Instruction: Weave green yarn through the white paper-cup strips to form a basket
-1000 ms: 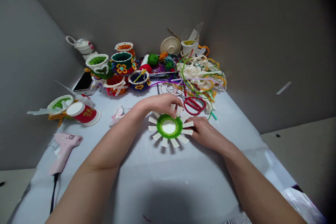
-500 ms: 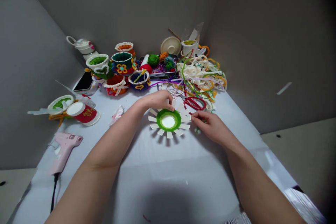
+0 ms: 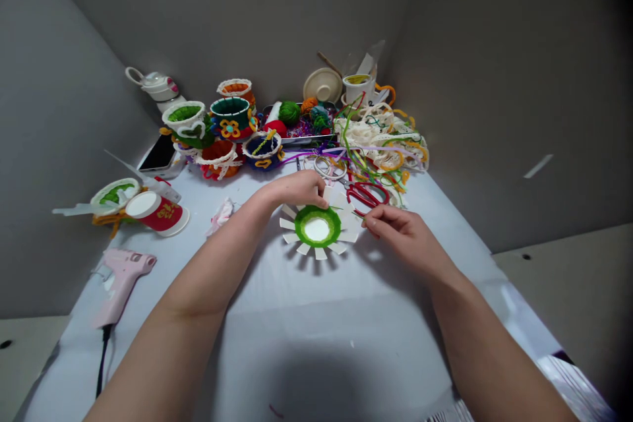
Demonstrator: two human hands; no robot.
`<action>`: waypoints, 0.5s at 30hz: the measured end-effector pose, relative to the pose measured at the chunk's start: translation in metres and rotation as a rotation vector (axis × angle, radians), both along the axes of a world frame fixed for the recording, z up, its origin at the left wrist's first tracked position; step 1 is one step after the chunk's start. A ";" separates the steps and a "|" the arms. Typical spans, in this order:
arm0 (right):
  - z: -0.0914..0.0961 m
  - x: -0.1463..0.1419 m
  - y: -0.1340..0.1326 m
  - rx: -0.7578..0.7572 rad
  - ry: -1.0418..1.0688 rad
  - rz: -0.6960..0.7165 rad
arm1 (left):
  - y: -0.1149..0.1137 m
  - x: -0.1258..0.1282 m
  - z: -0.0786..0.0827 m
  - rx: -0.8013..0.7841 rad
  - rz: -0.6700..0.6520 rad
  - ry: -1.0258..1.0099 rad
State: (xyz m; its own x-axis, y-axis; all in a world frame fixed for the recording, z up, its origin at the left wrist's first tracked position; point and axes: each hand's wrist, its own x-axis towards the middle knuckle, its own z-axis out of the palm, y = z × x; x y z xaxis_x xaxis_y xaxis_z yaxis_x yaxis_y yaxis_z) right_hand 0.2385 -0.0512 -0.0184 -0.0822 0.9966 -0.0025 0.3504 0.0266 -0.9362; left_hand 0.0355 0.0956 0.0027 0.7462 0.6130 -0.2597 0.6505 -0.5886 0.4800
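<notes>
While the glue gun point(image 3: 121, 283) lies at the left with its handle toward the person, which seems to suit an easy reach, 1 red-and-white paper cup point(image 3: 161, 213) rests on its side just beyond it. Decorated pots point(image 3: 232, 125) crowd together at the back left, apparently to take up little room on the table point(image 3: 277, 336).

In the middle, the left hand point(image 3: 304, 188) grips the far side of the slit cup point(image 3: 316, 229), its thumb near the green ring point(image 3: 298, 229); this narrow hold likely steadies the cup, whose white strips fan outward and whose inside faces the person. Just past it lie red-handled scissors point(image 3: 367, 194), handles toward the right hand point(image 3: 406, 237). That hand pinches a thin green strand point(image 3: 359, 213) between thumb and fingers, a close grip that fits so slight a thing. Between the 2 hands the strand is too fine to follow surely, though it seems to run toward the left thumb. Behind, at the back right, spreads a tangle of lace and cords point(image 3: 378, 138), probably pushed aside for working space.
</notes>
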 end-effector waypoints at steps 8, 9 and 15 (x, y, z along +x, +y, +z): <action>-0.015 0.004 0.000 -0.027 -0.303 0.228 | 0.003 -0.003 0.002 -0.014 0.052 0.027; -0.017 0.002 0.001 -0.016 -0.357 0.281 | 0.003 -0.004 0.001 -0.030 0.064 0.027; -0.024 -0.009 0.001 0.118 -0.558 0.340 | 0.002 -0.007 0.002 -0.212 0.142 0.065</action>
